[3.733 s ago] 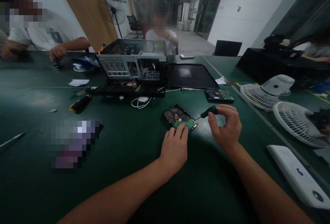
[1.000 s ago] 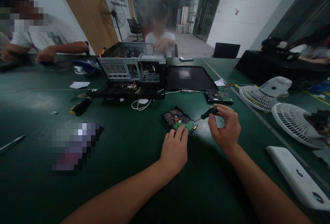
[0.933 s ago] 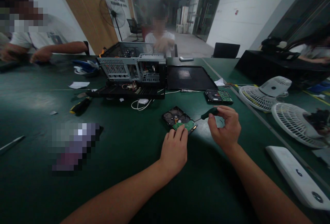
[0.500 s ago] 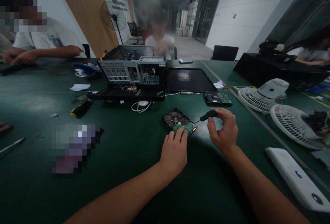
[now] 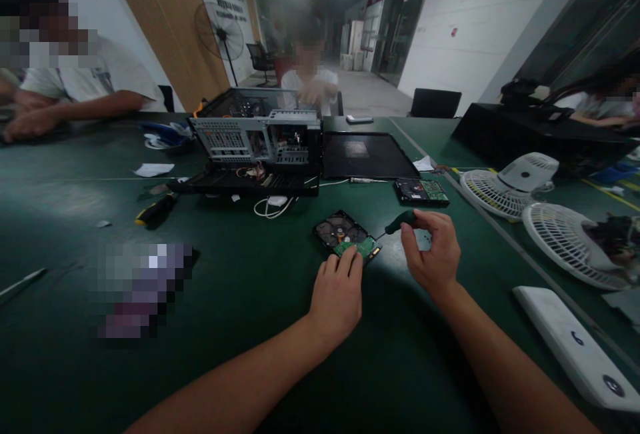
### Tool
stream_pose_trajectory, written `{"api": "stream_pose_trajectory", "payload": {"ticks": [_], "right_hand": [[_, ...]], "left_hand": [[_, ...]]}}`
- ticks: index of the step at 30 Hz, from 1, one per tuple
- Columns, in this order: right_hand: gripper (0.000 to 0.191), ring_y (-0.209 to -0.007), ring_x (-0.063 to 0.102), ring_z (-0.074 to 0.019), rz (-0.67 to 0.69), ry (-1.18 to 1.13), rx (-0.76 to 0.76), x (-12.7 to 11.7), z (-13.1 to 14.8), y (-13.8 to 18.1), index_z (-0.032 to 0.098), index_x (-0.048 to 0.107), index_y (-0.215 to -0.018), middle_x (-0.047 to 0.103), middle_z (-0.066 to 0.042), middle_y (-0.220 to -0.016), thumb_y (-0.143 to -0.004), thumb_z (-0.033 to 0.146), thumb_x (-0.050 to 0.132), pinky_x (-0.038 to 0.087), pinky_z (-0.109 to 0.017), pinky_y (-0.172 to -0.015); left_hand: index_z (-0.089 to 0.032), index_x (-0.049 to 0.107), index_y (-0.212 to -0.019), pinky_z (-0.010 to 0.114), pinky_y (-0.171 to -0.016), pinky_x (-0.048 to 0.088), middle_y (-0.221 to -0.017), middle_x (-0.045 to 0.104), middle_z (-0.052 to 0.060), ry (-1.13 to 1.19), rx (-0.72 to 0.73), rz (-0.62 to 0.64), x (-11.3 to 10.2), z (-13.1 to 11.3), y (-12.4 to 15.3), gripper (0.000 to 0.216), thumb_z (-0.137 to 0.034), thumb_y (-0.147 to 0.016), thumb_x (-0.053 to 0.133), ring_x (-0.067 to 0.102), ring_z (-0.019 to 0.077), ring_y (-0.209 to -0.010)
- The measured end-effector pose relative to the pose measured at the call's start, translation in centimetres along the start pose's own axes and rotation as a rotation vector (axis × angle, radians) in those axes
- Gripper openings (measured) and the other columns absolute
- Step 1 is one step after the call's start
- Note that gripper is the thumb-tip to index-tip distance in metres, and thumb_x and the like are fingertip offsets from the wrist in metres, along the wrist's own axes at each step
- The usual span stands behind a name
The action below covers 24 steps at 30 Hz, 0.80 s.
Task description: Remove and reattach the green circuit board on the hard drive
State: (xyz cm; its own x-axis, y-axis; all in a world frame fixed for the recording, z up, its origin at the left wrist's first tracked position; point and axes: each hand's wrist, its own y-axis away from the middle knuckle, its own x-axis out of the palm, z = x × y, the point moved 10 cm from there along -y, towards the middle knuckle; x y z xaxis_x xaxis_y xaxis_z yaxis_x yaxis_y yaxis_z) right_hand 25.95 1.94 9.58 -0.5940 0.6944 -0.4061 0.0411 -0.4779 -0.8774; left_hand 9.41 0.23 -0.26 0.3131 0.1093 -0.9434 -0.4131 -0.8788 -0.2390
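A hard drive (image 5: 341,226) lies on the green table in front of me, its green circuit board facing up. The fingers of my left hand (image 5: 337,291) grip its near edge and press on the board, hiding part of it. My right hand (image 5: 434,247) pinches the dark green handle of a screwdriver (image 5: 399,222) between thumb and fingers. The screwdriver is tilted, its thin shaft reaching down to the right corner of the board. Whether the tip sits in a screw is too small to tell.
Behind the drive stands an opened computer case (image 5: 255,141) beside a black panel (image 5: 370,154). A second hard drive (image 5: 423,192) lies beyond my right hand. White fan parts (image 5: 565,241) and a white power bank (image 5: 570,341) are at right; a yellow-black screwdriver (image 5: 156,210) is at left. Other people sit around the table.
The screwdriver handle has shifted very slightly left, with my right thumb closer to it. My left hand stays on the drive. At far left, another person's hand has left the table edge.
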Motion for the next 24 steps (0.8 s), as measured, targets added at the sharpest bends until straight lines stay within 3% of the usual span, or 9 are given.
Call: {"api": "stream_pose_trajectory", "payload": {"ticks": [4, 9, 18, 24], "right_hand": [[0.044, -0.097, 0.068, -0.0244, -0.030, -0.013, 0.021, -0.2, -0.4, 0.2, 0.023, 0.058, -0.124, 0.065, -0.010, -0.111, -0.085, 0.025, 0.078, 0.062, -0.042, -0.079], [0.042, -0.111, 0.071, -0.0264, 0.018, -0.121, 0.073, 0.4, -0.6, 0.5, 0.024, 0.052, -0.130, 0.069, -0.012, -0.128, -0.091, 0.019, 0.067, 0.061, -0.047, -0.089], [0.036, -0.103, 0.072, -0.0254, -0.046, 0.003, 0.010, -0.5, 0.2, 0.2, 0.021, 0.059, -0.121, 0.070, -0.010, -0.112, -0.087, 0.021, 0.072, 0.060, -0.044, -0.088], [0.038, -0.107, 0.072, -0.0269, -0.044, -0.012, -0.026, -0.5, 0.7, 0.0, 0.023, 0.059, -0.121, 0.071, -0.011, -0.117, -0.087, 0.021, 0.073, 0.060, -0.048, -0.090]], "left_hand": [[-0.016, 0.049, -0.147, 0.046, -0.097, 0.049, -0.156, 0.048, 0.012, -0.001, -0.005, -0.008, 0.0, 0.0, 0.0, 0.063, -0.013, -0.085, 0.059, 0.053, 0.0313, -0.121], [-0.015, 0.048, -0.148, 0.045, -0.096, 0.050, -0.155, 0.048, 0.012, 0.001, 0.002, -0.009, -0.1, 0.0, 0.1, 0.062, -0.012, -0.087, 0.056, 0.053, 0.0309, -0.121], [-0.016, 0.048, -0.148, 0.047, -0.098, 0.049, -0.157, 0.047, 0.011, 0.012, -0.011, 0.013, 0.0, 0.1, 0.0, 0.061, -0.013, -0.087, 0.055, 0.053, 0.0311, -0.120], [-0.017, 0.049, -0.148, 0.045, -0.096, 0.050, -0.156, 0.047, 0.012, 0.003, 0.000, -0.011, 0.1, 0.1, 0.1, 0.063, -0.012, -0.086, 0.058, 0.053, 0.0307, -0.120]]}}
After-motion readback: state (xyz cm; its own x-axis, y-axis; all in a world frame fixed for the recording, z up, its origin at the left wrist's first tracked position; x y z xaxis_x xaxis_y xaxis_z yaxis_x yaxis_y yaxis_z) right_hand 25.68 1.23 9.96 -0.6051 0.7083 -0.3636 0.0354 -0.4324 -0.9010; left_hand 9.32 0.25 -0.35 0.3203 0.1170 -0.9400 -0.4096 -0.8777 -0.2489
